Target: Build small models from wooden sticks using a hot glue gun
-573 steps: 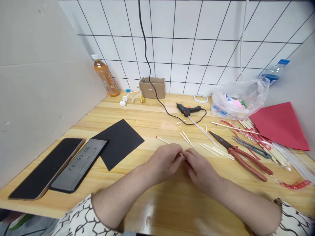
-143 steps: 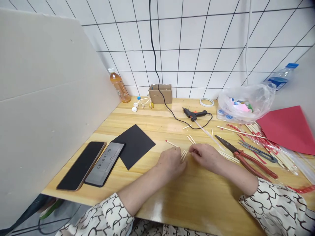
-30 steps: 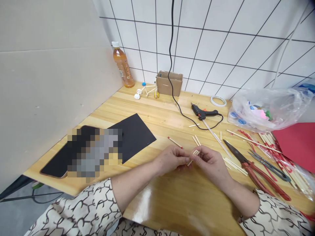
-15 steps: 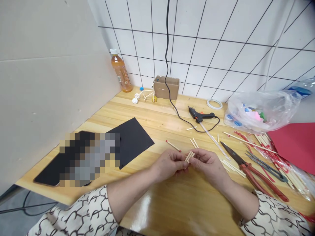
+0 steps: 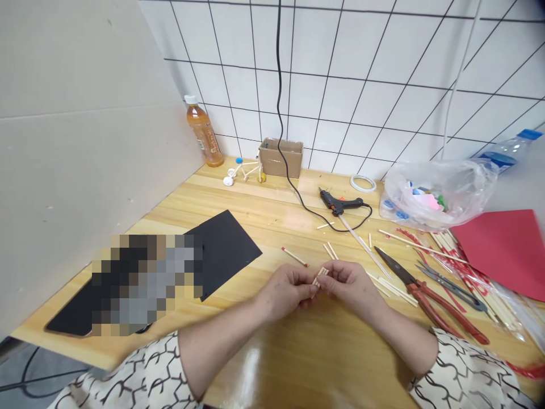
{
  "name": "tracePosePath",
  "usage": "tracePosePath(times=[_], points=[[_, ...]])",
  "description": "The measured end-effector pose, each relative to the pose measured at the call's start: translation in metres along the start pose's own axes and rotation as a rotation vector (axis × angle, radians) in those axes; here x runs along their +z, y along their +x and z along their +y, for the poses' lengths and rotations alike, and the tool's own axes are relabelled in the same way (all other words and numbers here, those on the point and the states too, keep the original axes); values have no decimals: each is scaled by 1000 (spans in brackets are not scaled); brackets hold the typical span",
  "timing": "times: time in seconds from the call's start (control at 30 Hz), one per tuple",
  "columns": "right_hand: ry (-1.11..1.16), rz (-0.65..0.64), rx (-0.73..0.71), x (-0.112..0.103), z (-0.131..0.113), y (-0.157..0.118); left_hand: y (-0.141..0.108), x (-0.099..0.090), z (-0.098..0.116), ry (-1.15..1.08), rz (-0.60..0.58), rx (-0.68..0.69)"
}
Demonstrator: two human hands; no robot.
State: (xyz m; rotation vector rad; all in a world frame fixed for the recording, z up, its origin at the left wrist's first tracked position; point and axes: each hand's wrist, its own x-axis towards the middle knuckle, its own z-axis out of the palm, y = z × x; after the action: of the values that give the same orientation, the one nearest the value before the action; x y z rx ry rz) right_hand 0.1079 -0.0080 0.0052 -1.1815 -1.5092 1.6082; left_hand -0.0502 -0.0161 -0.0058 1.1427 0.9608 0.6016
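Several short pale wooden sticks lie side by side between my two hands, over the wooden table. My left hand pinches them from the left, and my right hand grips them from the right, its thumb on top. Fingers cover part of the sticks. Just beyond my hands are a stick with red ends and two loose short sticks. More cut sticks lie beside my right hand.
Red-handled shears and grey scissors lie right. Behind are a glue gun with its cord, tape, a plastic bag, a cardboard box and a bottle. Black paper lies left.
The view has shifted slightly, so the table's things appear a little further left and lower. Both hands still hold the sticks, which now show less between the fingers.
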Motion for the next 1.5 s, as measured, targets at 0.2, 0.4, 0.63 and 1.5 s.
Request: tracePosePath(times=[0.2, 0.4, 0.63, 1.5], points=[[-187, 208, -37, -41, -18, 6, -5, -2, 1, 381, 152, 134], [-362, 407, -120, -67, -22, 14, -7, -4, 4, 731, 233, 269], [-453, 54, -149, -32, -21, 6, -6, -4, 4, 595, 180, 242], [-1119, -196, -262, -29, -11, -8, -3, -1, -3, 905, 232, 378]])
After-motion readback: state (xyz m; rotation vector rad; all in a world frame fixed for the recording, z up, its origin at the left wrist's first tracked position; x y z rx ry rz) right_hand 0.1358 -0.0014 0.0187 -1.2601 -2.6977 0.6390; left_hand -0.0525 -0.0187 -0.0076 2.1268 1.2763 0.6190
